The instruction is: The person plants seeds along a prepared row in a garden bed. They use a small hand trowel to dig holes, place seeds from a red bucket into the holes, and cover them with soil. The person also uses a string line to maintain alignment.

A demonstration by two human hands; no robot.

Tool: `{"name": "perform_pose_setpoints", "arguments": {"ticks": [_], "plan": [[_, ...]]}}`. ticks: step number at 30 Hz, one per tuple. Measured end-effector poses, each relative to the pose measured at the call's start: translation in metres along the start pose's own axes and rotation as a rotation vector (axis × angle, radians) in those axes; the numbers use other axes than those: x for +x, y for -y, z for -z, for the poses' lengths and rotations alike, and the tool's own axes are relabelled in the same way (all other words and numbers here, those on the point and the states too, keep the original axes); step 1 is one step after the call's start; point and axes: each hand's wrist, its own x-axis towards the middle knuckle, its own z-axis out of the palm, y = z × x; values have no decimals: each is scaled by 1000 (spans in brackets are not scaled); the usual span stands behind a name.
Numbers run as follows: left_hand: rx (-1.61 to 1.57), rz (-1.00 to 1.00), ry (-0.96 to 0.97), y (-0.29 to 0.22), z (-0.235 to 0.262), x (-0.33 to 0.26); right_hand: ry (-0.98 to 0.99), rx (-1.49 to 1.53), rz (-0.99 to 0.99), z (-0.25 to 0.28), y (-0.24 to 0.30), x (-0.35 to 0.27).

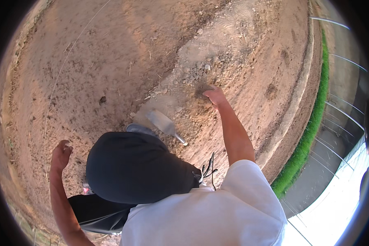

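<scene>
My right hand (218,97) reaches down to the soil ahead of me, its fingers bent in around a blurred brown patch that looks like loose earth. What exactly lies in that grip is smeared and partly hidden. My left hand (61,156) hangs over the ground at the left with its fingers loosely bent and apart, and nothing shows in it. Between my right hand and my shoe (140,129) lies a trowel (162,122) with a flat grey metal blade. Its narrow handle with a pale end points toward my knee.
A strip of paler soil with small stones (197,71) runs toward the far right. A thin line (55,84) curves over the brown soil on the left. Green grass (315,117) borders the plot at the right, beside arched thin rods (345,114).
</scene>
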Motion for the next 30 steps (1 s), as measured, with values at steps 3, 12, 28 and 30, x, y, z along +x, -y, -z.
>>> {"name": "perform_pose_setpoints", "arguments": {"ticks": [3,12,28,30], "plan": [[22,30,7,3,3,-4,-41,27,-53,-4,15,-13],[-11,-37,-28,-4,3,0,-142,-366,162,0,8,-41],[-23,28,14,-5,3,0,-102,-757,598,-45,-76,-81],[5,3,-6,6,2,0,-179,-733,423,-50,-58,-75]]}}
